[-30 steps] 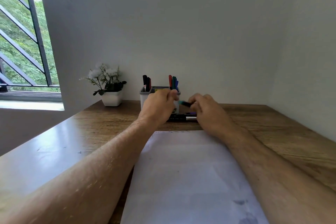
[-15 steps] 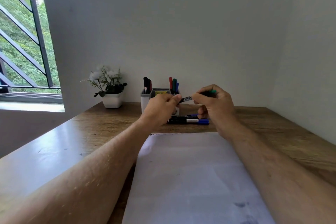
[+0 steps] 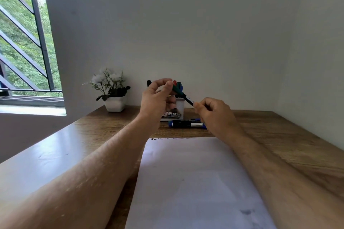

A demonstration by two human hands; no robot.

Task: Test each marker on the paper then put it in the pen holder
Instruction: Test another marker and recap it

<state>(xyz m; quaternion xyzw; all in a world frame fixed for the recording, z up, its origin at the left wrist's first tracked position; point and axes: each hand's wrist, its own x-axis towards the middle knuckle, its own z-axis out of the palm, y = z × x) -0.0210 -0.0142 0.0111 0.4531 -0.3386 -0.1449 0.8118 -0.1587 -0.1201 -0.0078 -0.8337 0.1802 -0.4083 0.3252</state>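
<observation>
- Paper (image 3: 195, 182): a white sheet lying flat on the wooden table (image 3: 279, 135), nearest the viewer, between the two forearms. A row of small marks runs along its far edge (a dark squiggle at the far left corner, fainter ones beside it), and a grey smudge sits near the right of its near part.
- Loose markers (image 3: 187, 124): a few dark-bodied markers with blue ends, lying on the table just beyond the paper's far edge, partly hidden behind the right hand.
- Right hand (image 3: 214, 113): raised above the table, fingers curled, thumb and fingertips pinching the lower end of the held marker.
- Held marker (image 3: 187, 98): a slim black-barrelled marker with a green cap end, held in the air and tilted, its upper end to the left and its lower end to the right, spanning the gap between the hands.
- Left hand (image 3: 156, 96): raised higher than the right, thumb and forefinger pinching the green cap end, the other fingers loosely curled.
- Pen holder (image 3: 179, 107): a pale container standing near the wall, directly behind the hands (mostly hidden); red, green and blue marker tips and one black tip show above it.
- Potted plant (image 3: 111, 93): white flowers in a white pot, left of the holder against the wall.
- Window (image 3: 22, 42): at far left, dark bars with green foliage behind.
</observation>
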